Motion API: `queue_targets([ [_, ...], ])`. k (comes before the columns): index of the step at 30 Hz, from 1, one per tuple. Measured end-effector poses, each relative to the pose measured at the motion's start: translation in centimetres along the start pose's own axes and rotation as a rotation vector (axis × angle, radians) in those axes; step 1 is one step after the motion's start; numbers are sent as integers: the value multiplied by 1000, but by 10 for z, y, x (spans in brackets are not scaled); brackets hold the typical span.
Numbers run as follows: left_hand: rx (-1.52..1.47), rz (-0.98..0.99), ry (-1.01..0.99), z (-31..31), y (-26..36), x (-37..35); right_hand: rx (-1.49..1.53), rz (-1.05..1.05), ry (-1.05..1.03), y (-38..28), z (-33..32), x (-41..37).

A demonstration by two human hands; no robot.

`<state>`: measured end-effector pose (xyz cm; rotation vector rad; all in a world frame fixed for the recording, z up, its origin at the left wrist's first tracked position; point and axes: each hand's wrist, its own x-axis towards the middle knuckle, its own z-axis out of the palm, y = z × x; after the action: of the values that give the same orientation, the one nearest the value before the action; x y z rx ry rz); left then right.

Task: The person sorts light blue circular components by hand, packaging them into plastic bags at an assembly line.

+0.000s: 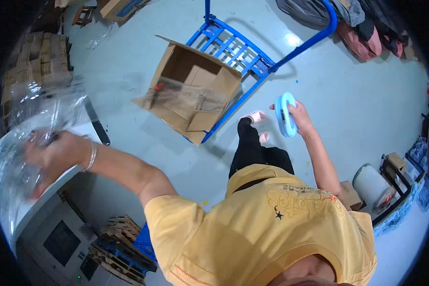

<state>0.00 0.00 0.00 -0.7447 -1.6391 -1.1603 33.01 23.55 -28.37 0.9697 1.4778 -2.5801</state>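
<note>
At the left, my left hand is smeared by motion among crumpled clear plastic, with its fingers bent into the plastic. This plastic spreads over the white table and rises above the hand; its exact kind is hard to make out. Right of centre, my right hand grips a light-blue oval coil between thumb and fingers, above the floor. An opened cardboard box sits on a blue trolley ahead of me. Across the box's opening lies a translucent plastic bag with a small red mark.
The trolley's blue handle rises at upper right, near dark and pink bundles. Stacked cartons stand at far left. Wooden pallets lie below the table. A white roll stands at right beside a rack.
</note>
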Motion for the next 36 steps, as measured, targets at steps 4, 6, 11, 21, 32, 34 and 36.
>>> queue_targets([
  [4,-799,179,285,-128,-111,124,57,100,-15,0,49,6],
  [6,-235,289,295,-127,-104,118,-38,170,29,6,54,-2],
  [11,1153,338,212,-92,-72,11,-273,340,159,33,43,-34],
  [21,-315,-1747,-371,-45,-102,-338,-373,447,309,70,-17,-62],
  [32,807,-522,-1771,24,-248,-437,-337,495,476,86,12,-59],
  [34,707,-328,-1783,37,-216,-420,-288,473,591,86,0,-84],
  [36,449,-116,-1586,46,-176,-406,-298,350,602,54,2,-90],
])
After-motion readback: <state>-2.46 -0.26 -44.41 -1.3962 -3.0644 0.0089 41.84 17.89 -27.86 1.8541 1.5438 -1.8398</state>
